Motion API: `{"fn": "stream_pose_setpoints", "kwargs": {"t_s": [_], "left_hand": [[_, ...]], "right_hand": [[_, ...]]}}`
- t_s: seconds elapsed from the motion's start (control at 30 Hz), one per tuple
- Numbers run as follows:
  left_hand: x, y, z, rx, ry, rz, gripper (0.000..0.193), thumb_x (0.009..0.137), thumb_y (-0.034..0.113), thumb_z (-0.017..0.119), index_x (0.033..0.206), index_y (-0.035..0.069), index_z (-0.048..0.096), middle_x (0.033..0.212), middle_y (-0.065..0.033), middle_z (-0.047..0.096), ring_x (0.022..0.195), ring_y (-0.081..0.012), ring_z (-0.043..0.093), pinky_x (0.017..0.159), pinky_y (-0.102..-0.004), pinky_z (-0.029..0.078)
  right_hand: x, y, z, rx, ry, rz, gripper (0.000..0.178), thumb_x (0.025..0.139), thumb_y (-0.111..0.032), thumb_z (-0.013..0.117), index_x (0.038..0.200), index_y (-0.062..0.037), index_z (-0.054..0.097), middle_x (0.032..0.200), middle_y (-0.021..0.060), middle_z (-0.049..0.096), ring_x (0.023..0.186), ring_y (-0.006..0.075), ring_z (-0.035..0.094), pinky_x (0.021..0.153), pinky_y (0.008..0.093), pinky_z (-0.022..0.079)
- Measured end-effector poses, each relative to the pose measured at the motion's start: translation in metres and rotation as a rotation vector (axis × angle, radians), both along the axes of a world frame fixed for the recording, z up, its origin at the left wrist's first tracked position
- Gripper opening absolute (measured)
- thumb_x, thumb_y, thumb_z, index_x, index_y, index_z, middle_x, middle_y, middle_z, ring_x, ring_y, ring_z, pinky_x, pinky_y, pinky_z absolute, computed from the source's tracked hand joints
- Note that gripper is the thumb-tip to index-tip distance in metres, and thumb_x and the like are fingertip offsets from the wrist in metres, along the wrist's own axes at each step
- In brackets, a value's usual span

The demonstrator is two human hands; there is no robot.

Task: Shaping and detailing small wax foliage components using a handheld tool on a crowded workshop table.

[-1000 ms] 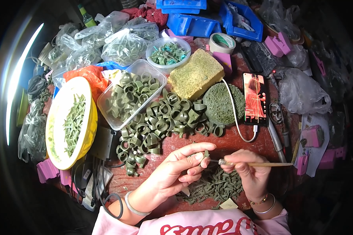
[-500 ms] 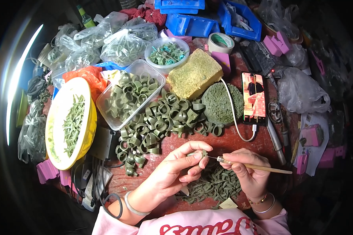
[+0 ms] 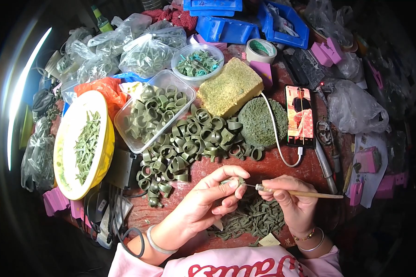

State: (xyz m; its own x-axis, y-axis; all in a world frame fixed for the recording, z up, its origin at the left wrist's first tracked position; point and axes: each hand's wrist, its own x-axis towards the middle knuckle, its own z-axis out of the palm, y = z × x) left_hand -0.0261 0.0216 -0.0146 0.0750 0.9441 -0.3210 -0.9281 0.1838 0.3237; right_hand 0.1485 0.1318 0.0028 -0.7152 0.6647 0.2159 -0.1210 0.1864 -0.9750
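A red desk (image 3: pixel 259 169) carried heaped green rings (image 3: pixel 201 141) at the frame's centre. In the lower centre, my left grip (image 3: pixel 212 196) pinched a small green piece (image 3: pixel 241 181), likely light, stiff and best held by its edges; fingers obscured its long axis. My right grip (image 3: pixel 293 201) was clamped round a slim wooden-handled tool (image 3: pixel 320 195), nearly level, its thin tip pointing left toward the piece.

A lit, black rectangular smartphone (image 3: pixel 300 115), plugged into a thin white cable (image 3: pixel 275 129), lies well apart from blue plastic bins (image 3: pixel 226 30); dimly, upper left, perhaps a green glass bottle (image 3: pixel 101 19).
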Motion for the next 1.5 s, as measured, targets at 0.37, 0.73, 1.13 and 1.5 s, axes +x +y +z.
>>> {"fn": "stream_pose_setpoints", "kwargs": {"t_s": [0.37,0.73,1.13,1.5], "left_hand": [[0.000,-0.001,-0.003,0.000,-0.016,0.017,0.023,0.095,0.008,0.053,0.118,0.005,0.053,0.087,-0.0031,0.052,0.062,-0.0043,0.041,0.046,-0.0143,0.031],[-0.003,0.000,-0.001,-0.008,0.004,0.048,0.020,0.096,0.012,0.052,0.115,0.005,0.053,0.086,-0.0039,0.052,0.062,-0.0052,0.042,0.045,-0.0149,0.029],[-0.006,0.003,0.000,-0.094,0.026,0.050,0.023,0.097,0.029,0.053,0.087,0.007,0.051,0.070,-0.0044,0.052,0.050,-0.0075,0.042,0.038,-0.0168,0.026],[-0.001,0.006,0.006,-0.221,0.254,0.036,0.008,0.095,0.011,0.054,0.093,0.003,0.055,0.080,-0.0064,0.056,0.052,-0.0050,0.041,0.040,-0.0135,0.029]], "right_hand": [[0.001,0.002,0.002,0.114,-0.043,0.176,0.019,0.088,-0.009,0.065,0.103,0.0024,0.066,0.091,0.0136,0.069,0.080,0.0182,0.067,0.070,0.0266,0.054],[-0.001,-0.002,-0.001,-0.021,0.003,0.096,0.018,0.092,-0.009,0.059,0.103,0.0052,0.063,0.090,0.0145,0.069,0.075,0.0167,0.067,0.066,0.0250,0.055],[-0.007,-0.001,-0.008,0.712,-0.440,0.160,0.032,0.070,-0.006,0.073,0.099,-0.0034,0.060,0.086,0.0090,0.058,0.086,0.0263,0.058,0.077,0.0358,0.049],[-0.003,0.007,0.003,0.525,-0.242,-0.013,0.020,0.077,0.003,0.069,0.096,-0.0028,0.064,0.077,0.0095,0.063,0.069,0.0251,0.062,0.061,0.0344,0.049]]}}
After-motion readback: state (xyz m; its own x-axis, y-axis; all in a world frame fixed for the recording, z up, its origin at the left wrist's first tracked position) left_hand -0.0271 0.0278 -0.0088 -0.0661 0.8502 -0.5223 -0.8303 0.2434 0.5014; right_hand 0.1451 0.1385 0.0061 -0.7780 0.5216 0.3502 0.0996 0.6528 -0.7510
